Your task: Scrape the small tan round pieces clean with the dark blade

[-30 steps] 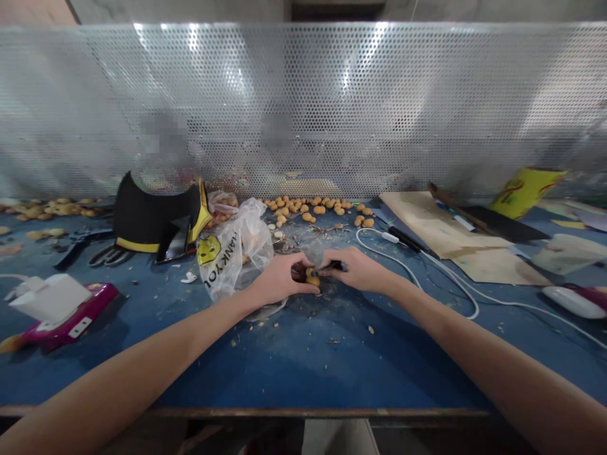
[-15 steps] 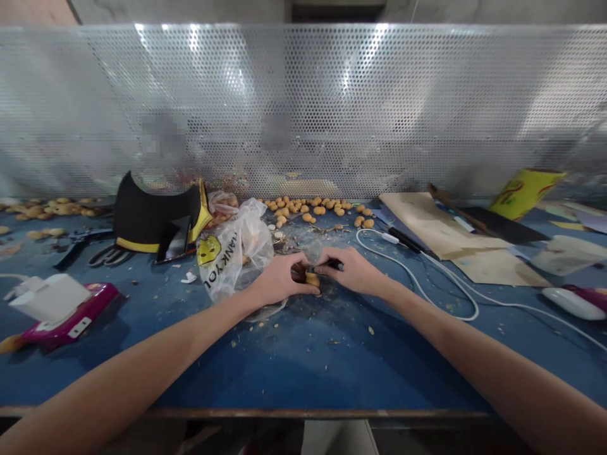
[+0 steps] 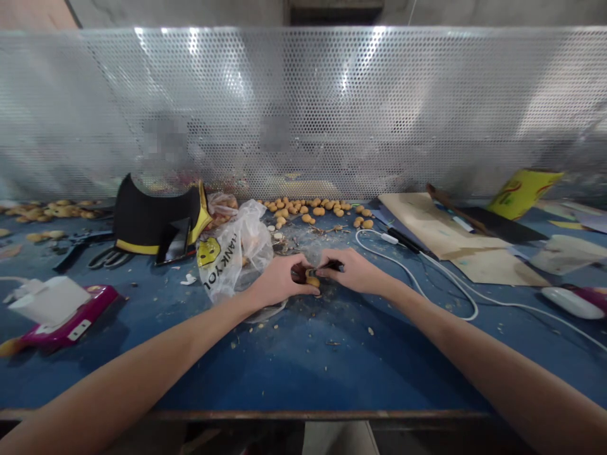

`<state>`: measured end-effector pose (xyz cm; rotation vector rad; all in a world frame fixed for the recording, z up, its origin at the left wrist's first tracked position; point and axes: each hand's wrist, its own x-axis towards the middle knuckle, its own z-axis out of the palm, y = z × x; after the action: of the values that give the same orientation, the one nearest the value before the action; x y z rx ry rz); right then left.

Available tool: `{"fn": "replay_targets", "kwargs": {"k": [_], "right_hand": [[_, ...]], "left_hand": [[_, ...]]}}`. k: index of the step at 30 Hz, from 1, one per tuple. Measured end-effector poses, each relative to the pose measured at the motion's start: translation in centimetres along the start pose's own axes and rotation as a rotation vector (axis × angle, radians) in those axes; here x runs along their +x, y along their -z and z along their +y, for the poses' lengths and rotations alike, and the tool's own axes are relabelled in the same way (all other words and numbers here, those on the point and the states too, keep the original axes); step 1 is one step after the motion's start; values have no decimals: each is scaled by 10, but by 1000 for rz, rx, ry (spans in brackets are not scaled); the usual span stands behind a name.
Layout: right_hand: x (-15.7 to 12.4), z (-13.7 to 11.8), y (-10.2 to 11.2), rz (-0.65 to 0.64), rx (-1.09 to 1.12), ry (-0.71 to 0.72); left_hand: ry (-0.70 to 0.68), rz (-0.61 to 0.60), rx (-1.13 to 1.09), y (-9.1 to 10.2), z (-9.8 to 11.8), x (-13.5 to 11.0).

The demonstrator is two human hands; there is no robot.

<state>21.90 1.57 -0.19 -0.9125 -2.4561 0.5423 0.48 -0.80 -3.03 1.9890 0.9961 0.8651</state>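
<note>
My left hand (image 3: 279,278) is closed around a small tan, rounded piece (image 3: 312,280), holding it just above the blue table (image 3: 284,373). The piece resembles the peanut-shaped lumps at the back, but its exact kind is unclear. Pinched in my right hand (image 3: 355,272) is a slim dark tool (image 3: 336,265), its tip at the upper side of the piece. The tip itself is too small to make out. Just left of my hands lies a crumpled clear plastic bag (image 3: 232,259) with a yellow face printed on it. My left forearm passes in front of the bag.
Several tan peanut-shaped lumps (image 3: 322,207) lie by the perforated metal screen (image 3: 303,114). A black and yellow holder (image 3: 156,215) and a purple power strip (image 3: 102,303) stand left. On the right are a white cable (image 3: 422,291), brown cardboard (image 3: 427,221) and a yellow packet (image 3: 524,193).
The tool and the held piece have shifted very slightly against each other. Both hands keep nearly the same place and grip.
</note>
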Motion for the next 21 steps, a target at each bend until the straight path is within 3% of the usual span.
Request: {"fn": "replay_targets", "kwargs": {"k": [10, 16, 21], "right_hand": [[1, 2, -2, -10, 97, -73], [2, -1, -6, 50, 111, -117], [1, 2, -2, 13, 116, -109]], "left_hand": [[-27, -11, 15, -1, -1, 1], [-30, 24, 114, 0, 2, 2], [-45, 21, 89, 1, 2, 1]]}}
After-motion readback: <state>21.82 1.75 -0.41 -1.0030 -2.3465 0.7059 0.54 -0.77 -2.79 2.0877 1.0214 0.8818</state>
